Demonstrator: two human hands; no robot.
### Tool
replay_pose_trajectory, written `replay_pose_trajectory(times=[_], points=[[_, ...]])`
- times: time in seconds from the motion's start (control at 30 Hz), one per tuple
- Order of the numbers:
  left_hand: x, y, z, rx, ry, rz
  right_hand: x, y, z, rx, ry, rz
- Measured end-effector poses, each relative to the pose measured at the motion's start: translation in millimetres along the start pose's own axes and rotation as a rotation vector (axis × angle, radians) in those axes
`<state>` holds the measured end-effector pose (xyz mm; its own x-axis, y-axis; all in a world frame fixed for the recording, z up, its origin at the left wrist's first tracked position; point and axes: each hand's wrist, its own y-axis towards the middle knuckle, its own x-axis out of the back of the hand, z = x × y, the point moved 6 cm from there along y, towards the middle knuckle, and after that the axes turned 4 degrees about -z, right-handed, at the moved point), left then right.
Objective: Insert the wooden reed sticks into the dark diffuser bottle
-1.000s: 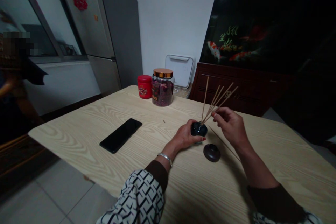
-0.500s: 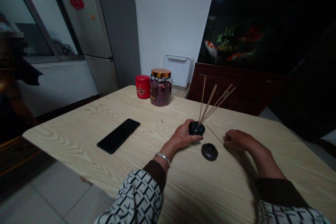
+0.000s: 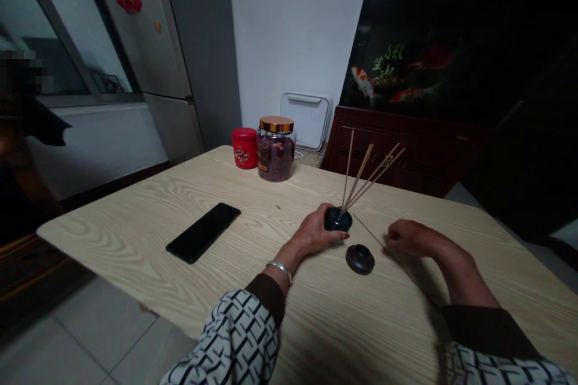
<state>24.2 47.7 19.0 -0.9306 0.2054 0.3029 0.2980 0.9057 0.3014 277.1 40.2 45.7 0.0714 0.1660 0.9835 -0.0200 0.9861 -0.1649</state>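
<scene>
My left hand (image 3: 309, 231) is shut around a small dark glazed holder (image 3: 338, 219) on the light wood table (image 3: 149, 192). Several thin bamboo sticks (image 3: 365, 177) fan upward and away from the holder's top. A dark brown round lid (image 3: 360, 258) sits on the table just in front of the holder. My right hand (image 3: 409, 239) rests curled low on the tabletop to the right of the lid. Another thin stick (image 3: 368, 231) slants across the table, and its near end disappears under those fingers.
A black smartphone (image 3: 203, 233) lies left of my hands. At the far edge stand a red tin (image 3: 244, 148) and a glass jar of dried rosebuds (image 3: 275, 157) with a copper lid. Behind are a refrigerator (image 3: 180, 54), a dark cabinet (image 3: 406, 156) and a fish tank (image 3: 406, 54).
My right hand has dropped from among the raised sticks to the tabletop, at the near end of the slanted stick. The left hand stays on the holder.
</scene>
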Motion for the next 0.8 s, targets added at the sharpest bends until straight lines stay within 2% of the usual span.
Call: replay_pose_trajectory(times=[0.1, 0.27, 0.33, 0.4, 0.47, 0.6, 0.7, 0.8], points=[[-0.4, 0.4, 0.7, 0.003, -0.006, 0.002, -11.4, -1.4, 9.7, 0.009, -0.030, 0.113], [-1.5, 0.7, 1.9, 0.007, -0.009, -0.001, -11.5, 0.9, 13.8, -0.021, -0.028, 0.080], [-1.0, 0.3, 1.1, 0.009, -0.002, -0.005, -3.9, -0.1, 12.0, 0.021, 0.074, 0.068], [0.1, -0.4, -0.8, 0.004, 0.006, -0.006, 10.4, -2.8, 8.4, 0.077, 0.275, 0.023], [1.3, -1.0, -2.8, -0.001, 0.013, -0.004, 32.4, -6.7, 2.6, 0.111, 0.547, -0.113], [2.2, -1.2, -3.4, 0.007, 0.015, 0.001, 77.7, -23.3, -7.8, 0.083, 1.140, -0.602], [1.5, -1.1, -2.5, 0.008, 0.008, 0.001, 93.9, -39.0, 6.0, 0.113, 1.470, -0.880], [0.9, -1.3, -2.0, 0.001, -0.002, -0.004, 100.7, -50.1, 31.9, 0.192, 1.572, -1.019]])
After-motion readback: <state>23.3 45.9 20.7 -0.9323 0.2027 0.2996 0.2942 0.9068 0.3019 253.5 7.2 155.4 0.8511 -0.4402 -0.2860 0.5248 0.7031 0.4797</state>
